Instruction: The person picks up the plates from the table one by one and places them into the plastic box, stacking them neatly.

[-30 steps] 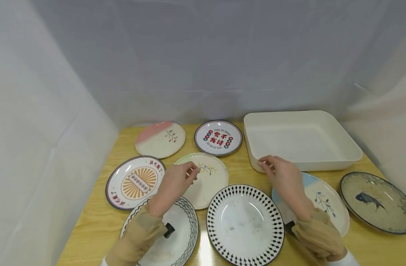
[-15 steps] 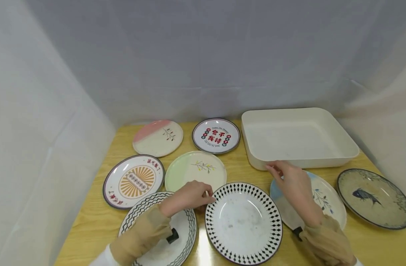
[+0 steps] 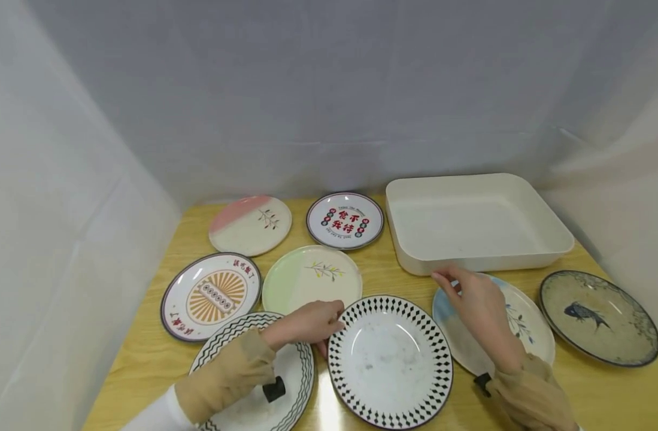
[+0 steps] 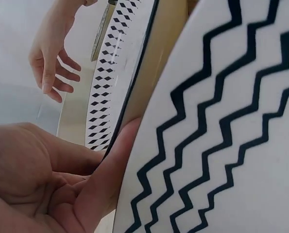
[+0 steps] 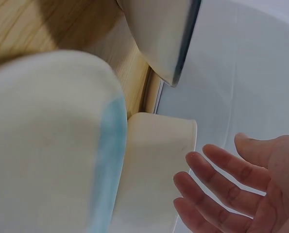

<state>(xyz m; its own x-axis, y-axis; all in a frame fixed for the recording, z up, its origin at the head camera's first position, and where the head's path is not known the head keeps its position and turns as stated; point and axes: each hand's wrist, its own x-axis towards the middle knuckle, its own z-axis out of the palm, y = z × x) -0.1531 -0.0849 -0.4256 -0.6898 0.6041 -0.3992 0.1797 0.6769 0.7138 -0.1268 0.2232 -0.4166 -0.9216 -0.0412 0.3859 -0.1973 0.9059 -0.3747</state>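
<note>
My left hand [image 3: 307, 322] pinches the left rim of a white plate with black diamonds [image 3: 391, 359], which lies on the table. In the left wrist view the thumb and fingers meet that plate's dark edge [image 4: 119, 127], right beside a plate with black zigzag lines [image 4: 222, 121]. Partly under my left forearm is the same zigzag plate [image 3: 296, 389] in the head view. My right hand [image 3: 478, 308] hovers over a blue-and-cream plate with a leaf sprig [image 3: 530, 320], near the front of a white tray [image 3: 485, 263]. Its fingers [image 5: 217, 187] are spread and relaxed, holding nothing.
A fish-patterned plate [image 3: 619, 326] lies at the far right. Behind my left hand are a green-and-cream plate [image 3: 291, 278], a sunburst plate [image 3: 172, 299], a pink-and-cream plate [image 3: 248, 236] and a small plate with red characters [image 3: 329, 236]. White cloth walls [image 3: 285, 90] enclose the table.
My left hand has come down and right, from above the green-and-cream plate to the diamond plate's rim, and grips it. The right hand has lowered slightly. The whole view has drifted slightly.
</note>
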